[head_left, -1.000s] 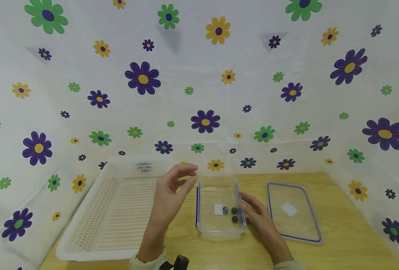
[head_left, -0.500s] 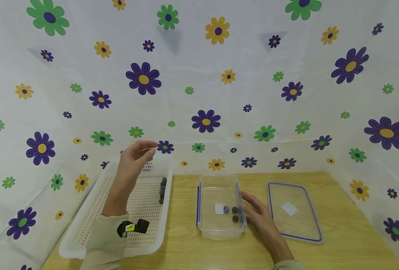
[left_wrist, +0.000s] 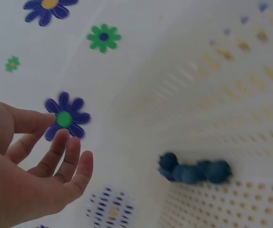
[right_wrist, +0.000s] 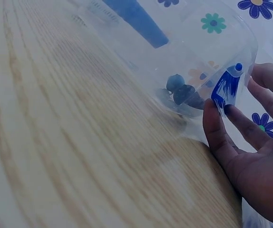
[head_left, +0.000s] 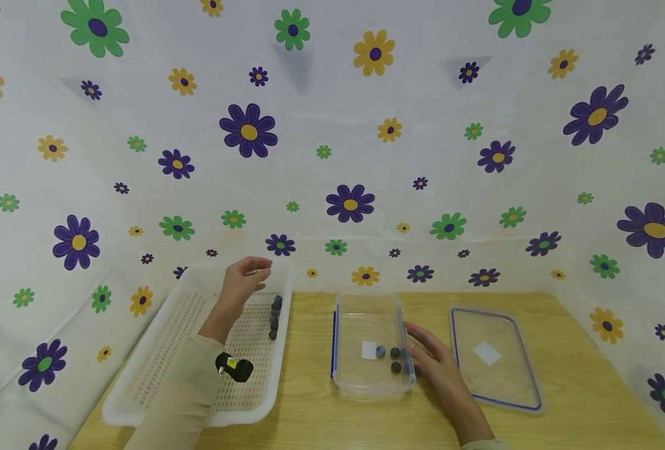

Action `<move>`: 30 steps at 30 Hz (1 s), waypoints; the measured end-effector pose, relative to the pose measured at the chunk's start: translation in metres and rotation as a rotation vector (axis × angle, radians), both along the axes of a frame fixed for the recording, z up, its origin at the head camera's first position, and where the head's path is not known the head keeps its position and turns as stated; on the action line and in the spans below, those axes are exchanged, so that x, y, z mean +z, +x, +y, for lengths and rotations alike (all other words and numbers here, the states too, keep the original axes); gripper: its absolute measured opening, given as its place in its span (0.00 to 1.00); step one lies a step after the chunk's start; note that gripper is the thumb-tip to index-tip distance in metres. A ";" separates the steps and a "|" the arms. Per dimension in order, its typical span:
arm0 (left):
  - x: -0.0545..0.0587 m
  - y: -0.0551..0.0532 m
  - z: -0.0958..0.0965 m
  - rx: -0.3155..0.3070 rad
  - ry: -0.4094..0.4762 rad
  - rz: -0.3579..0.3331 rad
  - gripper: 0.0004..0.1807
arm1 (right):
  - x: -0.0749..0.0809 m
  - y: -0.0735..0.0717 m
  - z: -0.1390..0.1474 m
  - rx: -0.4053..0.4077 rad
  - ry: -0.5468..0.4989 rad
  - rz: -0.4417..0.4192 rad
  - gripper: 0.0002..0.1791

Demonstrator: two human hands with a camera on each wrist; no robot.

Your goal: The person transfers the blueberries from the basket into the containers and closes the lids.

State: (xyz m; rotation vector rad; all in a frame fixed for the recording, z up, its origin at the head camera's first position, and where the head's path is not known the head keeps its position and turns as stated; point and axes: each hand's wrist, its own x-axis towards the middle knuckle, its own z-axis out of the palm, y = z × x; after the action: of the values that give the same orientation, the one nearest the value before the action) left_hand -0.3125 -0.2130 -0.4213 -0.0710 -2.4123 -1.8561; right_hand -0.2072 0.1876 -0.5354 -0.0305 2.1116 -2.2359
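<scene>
My left hand [head_left: 244,284] is above the far right part of a white perforated basket [head_left: 141,400], its fingers bent loosely with nothing between them. A cluster of blueberries [head_left: 275,317] lies along the basket's right wall; the left wrist view shows these blueberries [left_wrist: 193,172] apart from the hand [left_wrist: 36,175]. My right hand [head_left: 439,369] holds the right side of a clear plastic container [head_left: 366,392]. In the right wrist view, thumb and fingers are around its blue-edged flap [right_wrist: 226,90]. Several blueberries [head_left: 395,353] sit inside near that side.
A clear lid [head_left: 495,375] with a blue seal lies flat to the right of the container. Wooden tabletop [head_left: 307,375] shows between basket and container. A white flower-printed curtain [head_left: 310,169] stands behind and at both sides.
My left hand has moved left from beside the container to over the basket, rising and then lowering a little. The right hand has stayed at the container.
</scene>
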 end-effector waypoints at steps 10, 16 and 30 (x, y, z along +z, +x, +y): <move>-0.047 -0.016 -0.005 -0.043 -0.159 -0.194 0.17 | 0.001 0.001 0.004 0.004 -0.018 -0.018 0.29; -0.063 -0.019 -0.003 -0.045 -0.240 -0.230 0.14 | 0.001 -0.002 0.004 0.017 -0.035 -0.011 0.29; -0.073 -0.021 -0.001 -0.025 -0.348 -0.237 0.13 | 0.002 -0.001 0.004 0.030 -0.040 0.005 0.28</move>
State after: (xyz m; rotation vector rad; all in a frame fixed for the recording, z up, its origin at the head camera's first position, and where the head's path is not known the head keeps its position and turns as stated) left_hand -0.3333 -0.2140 -0.4947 0.0998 -2.8845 -1.5069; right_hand -0.2080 0.1919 -0.5339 -0.0688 2.0549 -2.2627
